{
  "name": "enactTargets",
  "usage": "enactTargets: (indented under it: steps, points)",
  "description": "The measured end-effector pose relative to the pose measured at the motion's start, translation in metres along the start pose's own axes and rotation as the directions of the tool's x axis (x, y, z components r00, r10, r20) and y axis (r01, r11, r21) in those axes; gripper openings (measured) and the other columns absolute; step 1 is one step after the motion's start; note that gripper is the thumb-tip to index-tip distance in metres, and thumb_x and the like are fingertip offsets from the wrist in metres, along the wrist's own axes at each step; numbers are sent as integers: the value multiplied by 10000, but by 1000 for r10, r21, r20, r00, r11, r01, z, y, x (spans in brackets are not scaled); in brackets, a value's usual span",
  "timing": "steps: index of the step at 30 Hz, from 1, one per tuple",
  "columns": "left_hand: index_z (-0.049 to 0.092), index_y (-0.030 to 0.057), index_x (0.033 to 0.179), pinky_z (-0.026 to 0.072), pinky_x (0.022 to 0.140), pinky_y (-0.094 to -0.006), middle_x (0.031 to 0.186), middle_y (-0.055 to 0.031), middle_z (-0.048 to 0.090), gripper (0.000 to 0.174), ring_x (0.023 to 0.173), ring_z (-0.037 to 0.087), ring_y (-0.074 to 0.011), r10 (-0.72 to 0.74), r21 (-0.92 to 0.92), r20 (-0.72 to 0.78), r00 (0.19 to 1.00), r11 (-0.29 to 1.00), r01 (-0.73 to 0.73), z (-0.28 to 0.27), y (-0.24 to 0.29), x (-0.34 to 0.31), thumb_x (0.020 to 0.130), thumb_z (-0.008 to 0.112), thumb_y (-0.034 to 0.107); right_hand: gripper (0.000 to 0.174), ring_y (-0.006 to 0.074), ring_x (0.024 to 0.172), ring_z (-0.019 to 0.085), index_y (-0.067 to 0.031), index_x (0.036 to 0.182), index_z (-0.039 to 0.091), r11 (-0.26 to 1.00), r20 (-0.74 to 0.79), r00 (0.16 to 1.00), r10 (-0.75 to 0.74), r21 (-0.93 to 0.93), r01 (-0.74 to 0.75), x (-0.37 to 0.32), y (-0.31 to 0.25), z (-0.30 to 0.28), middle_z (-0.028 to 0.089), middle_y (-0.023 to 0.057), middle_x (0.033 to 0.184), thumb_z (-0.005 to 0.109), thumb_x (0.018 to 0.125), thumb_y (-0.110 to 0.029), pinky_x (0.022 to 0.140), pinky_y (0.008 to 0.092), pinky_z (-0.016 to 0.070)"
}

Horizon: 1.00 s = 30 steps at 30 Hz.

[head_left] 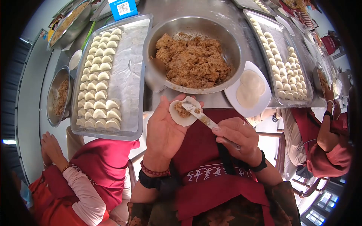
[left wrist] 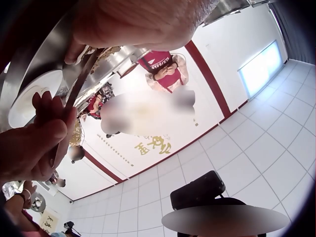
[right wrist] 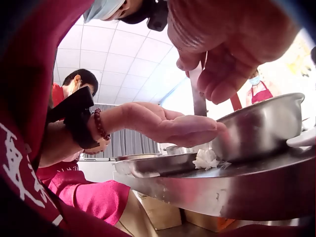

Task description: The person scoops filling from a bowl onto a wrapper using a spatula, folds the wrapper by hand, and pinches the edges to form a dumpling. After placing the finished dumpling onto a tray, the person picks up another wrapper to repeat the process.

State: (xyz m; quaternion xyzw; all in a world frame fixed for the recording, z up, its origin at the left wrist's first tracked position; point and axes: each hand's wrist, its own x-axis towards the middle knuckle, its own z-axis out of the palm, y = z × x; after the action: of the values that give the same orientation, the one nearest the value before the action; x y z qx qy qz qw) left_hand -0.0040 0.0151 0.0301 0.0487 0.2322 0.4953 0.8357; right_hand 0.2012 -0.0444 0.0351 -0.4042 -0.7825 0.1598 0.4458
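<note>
In the head view my left hand [head_left: 163, 130] lies palm up, carrying a round dumpling wrapper [head_left: 178, 119] across its fingers. A small lump of brown filling [head_left: 181, 110] sits on the wrapper. My right hand [head_left: 239, 135] grips the handle of a flat metal spatula [head_left: 205, 119], whose smeared blade tip rests at the filling. The right wrist view shows the left hand [right wrist: 168, 126] flat from the side, below the spatula blade [right wrist: 198, 91]. Just beyond both hands stands a wide steel bowl [head_left: 234, 41] of minced filling [head_left: 192, 62].
A tray [head_left: 130, 75] with rows of folded dumplings [head_left: 98, 83] stands left of the bowl; another tray [head_left: 281, 34] is at the right. Spare wrappers [head_left: 249, 88] lie on a white plate [head_left: 260, 103]. Seated people in red aprons [head_left: 102, 162] flank me.
</note>
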Motion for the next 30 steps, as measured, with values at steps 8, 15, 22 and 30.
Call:
enactTargets:
  steps: [8, 15, 22, 30]
  points:
    - [344, -121, 1320, 390, 1104, -572, 1297, -313, 506, 581, 1290, 436, -517, 4, -50, -42, 999, 999, -6, -5, 0, 0, 1074, 250, 396, 343, 253, 818, 668, -53, 1058, 699, 999, -3, 1000, 22, 27, -21, -7, -2, -7, 682, 103, 974, 809, 734, -38, 684, 338, 552]
    - [390, -129, 1306, 382, 1113, -558, 1310, -317, 514, 600, 1303, 431, -504, -18, -30, -35, 999, 999, 17, -5, -3, -3, 1069, 271, 410, 352, 261, 834, 669, -43, 1078, 687, 997, -22, 1000, -4, 82, 6, -4, -5, -6, 680, 114, 987, 799, 744, -29, 705, 352, 550]
    - [429, -138, 1275, 381, 1116, -542, 1317, -311, 521, 617, 1296, 450, -489, -7, -11, -64, 998, 1000, 7, -4, -7, -5, 1066, 277, 423, 324, 261, 837, 661, -34, 1055, 672, 996, 131, 988, -82, -17, 85, -8, -1, 2, 655, 111, 976, 772, 750, 12, 707, 354, 549]
    - [429, -141, 1271, 375, 1125, -530, 1313, -316, 520, 612, 1308, 439, -483, 17, 5, -48, 999, 1000, -17, -1, -4, -7, 1068, 274, 414, 279, 266, 859, 667, -10, 1067, 686, 957, 10, 986, 164, 242, -162, -22, -3, -20, 680, 149, 989, 696, 795, 53, 755, 342, 538]
